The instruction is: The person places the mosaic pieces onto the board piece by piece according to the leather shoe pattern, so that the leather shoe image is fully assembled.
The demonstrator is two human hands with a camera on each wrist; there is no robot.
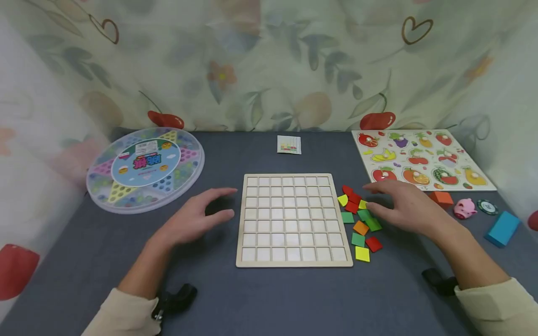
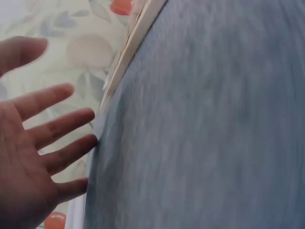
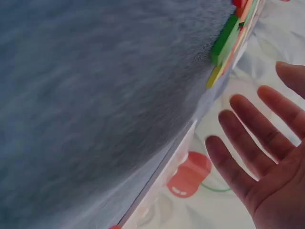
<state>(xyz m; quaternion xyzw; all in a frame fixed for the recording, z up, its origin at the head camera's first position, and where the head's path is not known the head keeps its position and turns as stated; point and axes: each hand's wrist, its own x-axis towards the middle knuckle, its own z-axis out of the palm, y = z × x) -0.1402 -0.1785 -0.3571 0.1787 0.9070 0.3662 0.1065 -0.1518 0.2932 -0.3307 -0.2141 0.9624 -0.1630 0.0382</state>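
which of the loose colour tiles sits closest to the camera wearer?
The yellow square tile, at the near end of the tile pile beside the wooden grid board. The red tile and green tile lie just beyond it.

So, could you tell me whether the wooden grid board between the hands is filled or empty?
Empty. In the head view every square cell of the wooden grid board shows bare wood, and the coloured tiles lie loose on the table beside its right edge.
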